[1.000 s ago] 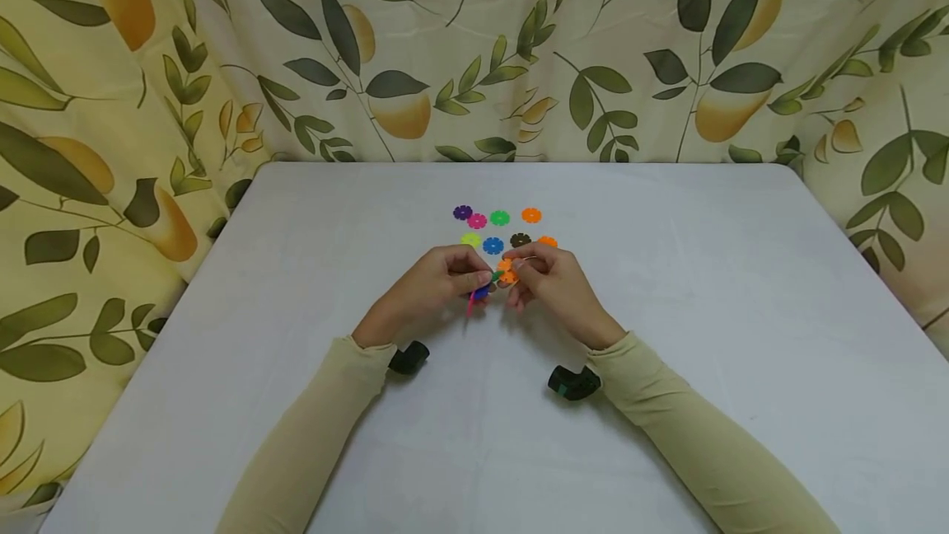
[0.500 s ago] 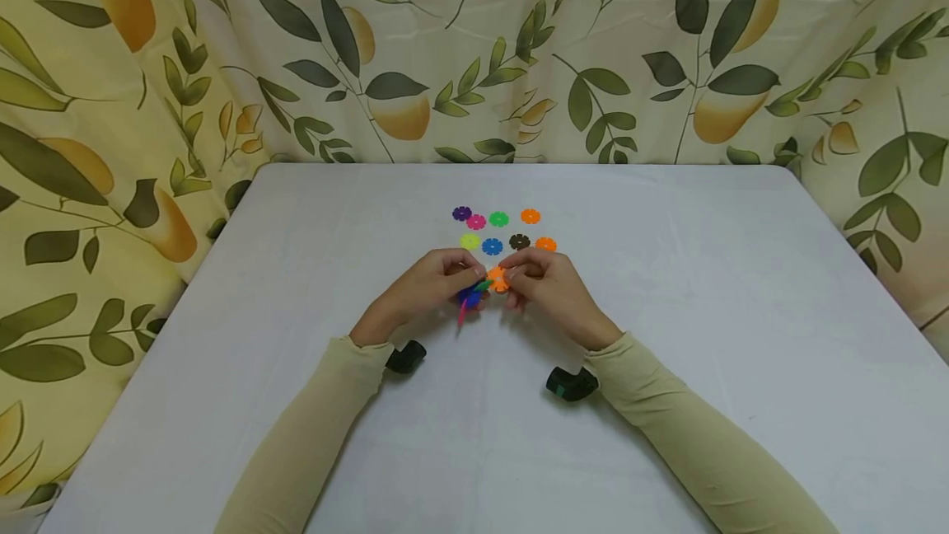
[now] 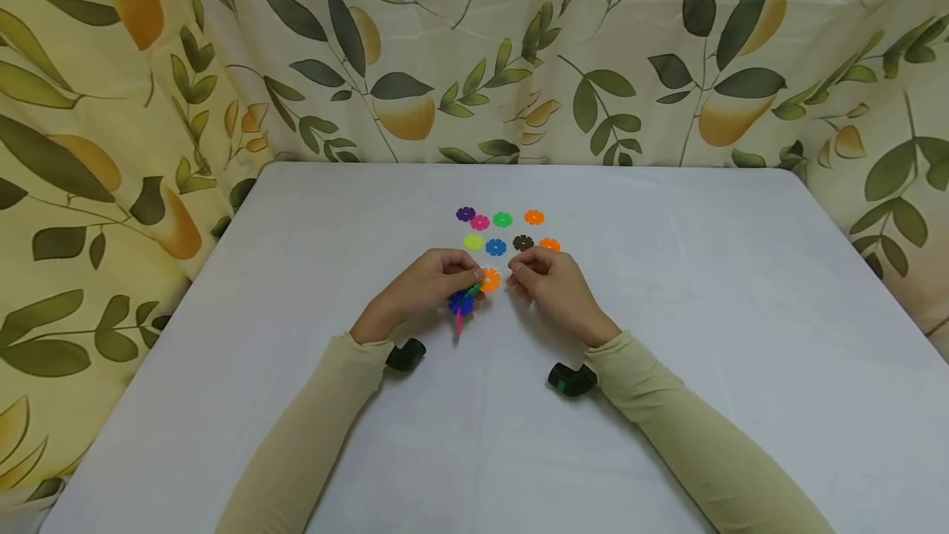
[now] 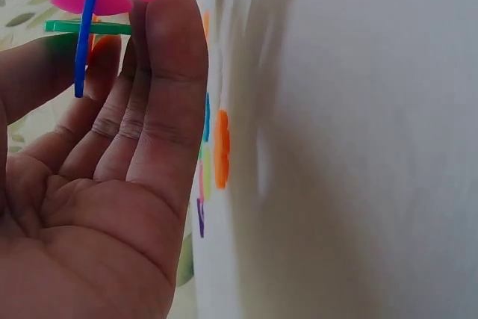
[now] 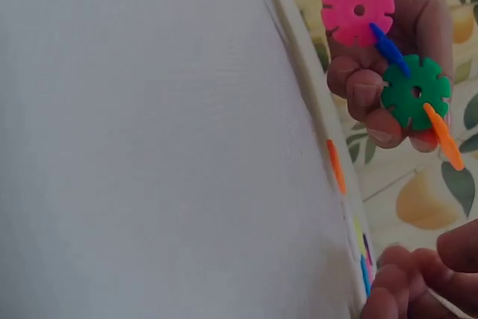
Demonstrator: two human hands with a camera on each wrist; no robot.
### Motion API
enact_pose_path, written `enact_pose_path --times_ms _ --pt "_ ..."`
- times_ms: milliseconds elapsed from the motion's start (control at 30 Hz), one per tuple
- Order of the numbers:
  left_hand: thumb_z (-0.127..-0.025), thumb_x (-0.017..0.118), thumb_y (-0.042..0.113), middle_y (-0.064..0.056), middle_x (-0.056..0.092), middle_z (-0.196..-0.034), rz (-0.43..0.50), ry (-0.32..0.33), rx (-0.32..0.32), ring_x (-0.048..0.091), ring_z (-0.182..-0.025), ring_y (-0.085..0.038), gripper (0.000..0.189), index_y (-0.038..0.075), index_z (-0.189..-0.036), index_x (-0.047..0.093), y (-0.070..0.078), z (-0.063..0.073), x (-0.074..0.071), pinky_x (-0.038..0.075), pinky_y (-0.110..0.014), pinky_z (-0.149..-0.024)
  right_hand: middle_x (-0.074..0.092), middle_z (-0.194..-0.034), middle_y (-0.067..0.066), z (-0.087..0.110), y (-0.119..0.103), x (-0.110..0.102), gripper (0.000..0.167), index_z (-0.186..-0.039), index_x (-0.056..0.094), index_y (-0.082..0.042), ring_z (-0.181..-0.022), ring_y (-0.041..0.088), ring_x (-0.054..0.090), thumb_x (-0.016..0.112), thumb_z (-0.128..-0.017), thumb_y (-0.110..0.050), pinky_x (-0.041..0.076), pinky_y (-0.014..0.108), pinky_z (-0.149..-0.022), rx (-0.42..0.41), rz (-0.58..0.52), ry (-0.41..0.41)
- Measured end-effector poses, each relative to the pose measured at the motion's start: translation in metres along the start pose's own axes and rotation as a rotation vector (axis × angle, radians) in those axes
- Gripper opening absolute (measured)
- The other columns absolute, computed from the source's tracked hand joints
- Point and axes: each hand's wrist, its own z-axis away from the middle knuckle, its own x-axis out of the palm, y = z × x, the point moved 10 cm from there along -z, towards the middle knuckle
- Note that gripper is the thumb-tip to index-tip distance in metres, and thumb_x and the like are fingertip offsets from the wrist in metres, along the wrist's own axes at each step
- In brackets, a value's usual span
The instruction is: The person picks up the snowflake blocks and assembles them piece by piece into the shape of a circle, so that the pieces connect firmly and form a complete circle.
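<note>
My left hand (image 3: 433,280) pinches a short chain of notched plastic discs between thumb and fingers. The chain joins a pink disc (image 5: 348,23), a blue disc (image 3: 460,304), a green disc (image 5: 399,98) and an orange disc (image 3: 493,280), slotted edge to edge at angles. In the right wrist view the orange one sticks out at the chain's end, nearest my right hand (image 3: 558,293). That hand holds nothing; its thumb and fingers are loosely bent, a small gap away from the orange disc. Both hands are over the middle of the white table.
Beyond the hands, loose discs lie flat in two rows: purple (image 3: 465,213), pink (image 3: 480,222), green (image 3: 502,219) and orange (image 3: 534,217) behind; yellow (image 3: 472,242), blue (image 3: 496,247), brown (image 3: 523,243) and another orange (image 3: 549,245) in front. A patterned curtain (image 3: 474,48) hangs behind the table.
My right hand has let go of the orange disc, which now stays on the chain in my left hand. The chain has turned and shifted slightly left, showing more of the blue disc.
</note>
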Motion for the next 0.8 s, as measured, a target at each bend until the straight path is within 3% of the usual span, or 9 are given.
enact_pose_path --times_ms 133,233,400,567,667,800 --pt "-0.108 0.066 0.02 -0.007 0.076 -0.1 -0.025 0.018 0.007 0.071 -0.091 -0.024 0.019 0.005 -0.115 0.075 -0.001 0.001 -0.006 0.051 -0.038 -0.094 0.073 -0.106 0.015 -0.005 0.006 0.002 0.025 -0.124 0.072 0.003 -0.089 0.028 0.065 0.062 -0.106 -0.012 0.054 0.032 -0.078 -0.014 0.129 -0.007" --pt "-0.108 0.066 0.021 -0.006 0.076 -0.103 -0.054 0.033 0.011 0.069 -0.094 -0.024 0.021 0.007 -0.12 0.076 -0.001 0.002 -0.01 0.05 -0.04 -0.095 0.07 -0.098 0.011 -0.01 0.004 0.008 0.027 -0.129 0.072 -0.001 -0.086 0.025 0.063 0.064 -0.105 -0.011 0.051 0.037 -0.079 -0.064 0.231 -0.033" --pt "-0.11 0.063 0.019 -0.01 0.077 -0.104 -0.019 0.025 -0.02 0.072 -0.094 -0.026 0.022 0.004 -0.124 0.072 -0.006 0.003 -0.015 0.053 -0.037 -0.097 0.057 -0.084 0.007 -0.011 -0.007 0.024 0.037 -0.139 0.069 -0.001 -0.078 0.023 0.052 0.065 -0.103 -0.008 0.042 0.037 -0.069 -0.198 0.369 -0.123" --pt "-0.111 0.061 0.015 -0.011 0.077 -0.108 -0.008 0.038 -0.05 0.068 -0.1 -0.025 0.022 -0.001 -0.123 0.07 -0.011 0.003 -0.021 0.054 -0.034 -0.096 0.048 -0.083 0.007 -0.006 -0.014 0.039 0.04 -0.141 0.069 -0.001 -0.075 0.022 0.044 0.066 -0.103 -0.01 0.034 0.034 -0.064 -0.299 0.556 -0.191" --pt "-0.11 0.061 0.013 -0.013 0.077 -0.108 0.009 0.036 -0.054 0.069 -0.1 -0.027 0.022 -0.003 -0.123 0.069 -0.013 0.002 -0.022 0.055 -0.033 -0.092 0.05 -0.084 0.007 -0.003 -0.016 0.038 0.036 -0.137 0.071 0.0 -0.074 0.021 0.044 0.068 -0.103 -0.009 0.035 0.034 -0.064 -0.322 0.58 -0.177" --pt "-0.11 0.062 0.014 -0.013 0.077 -0.109 -0.015 0.041 -0.067 0.069 -0.099 -0.027 0.022 -0.003 -0.121 0.069 -0.017 0.002 -0.025 0.057 -0.032 -0.085 0.05 -0.086 0.008 -0.002 -0.013 0.031 0.034 -0.136 0.072 -0.001 -0.078 0.023 0.045 0.069 -0.102 -0.007 0.036 0.035 -0.065 -0.288 0.511 -0.147"
